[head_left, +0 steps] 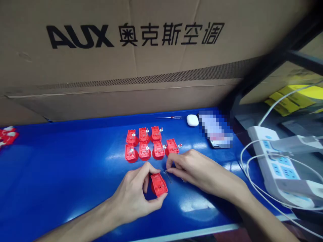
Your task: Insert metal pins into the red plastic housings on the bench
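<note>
My left hand (136, 190) grips a red plastic housing (159, 185) between thumb and fingers, its moulded inner side facing up. My right hand (185, 165) is closed just to the right of it. Pinched at its fingertips is a thin metal pin (169, 177), pointing down toward the blue tabletop, apart from the held housing. Behind my hands, several like red housings stand in two rows, such as one red housing (144, 150) with a small metal piece sticking up from it. The rightmost red housing (172, 146) is close behind my right fingers.
A screwdriver (174, 117), a white rounded case (192, 120) and a blurred-out flat object (214, 129) lie along the back. A power strip (280, 168) with white cables (248, 164) is at the right. A large cardboard box (113, 67) stands behind the blue table (63, 161).
</note>
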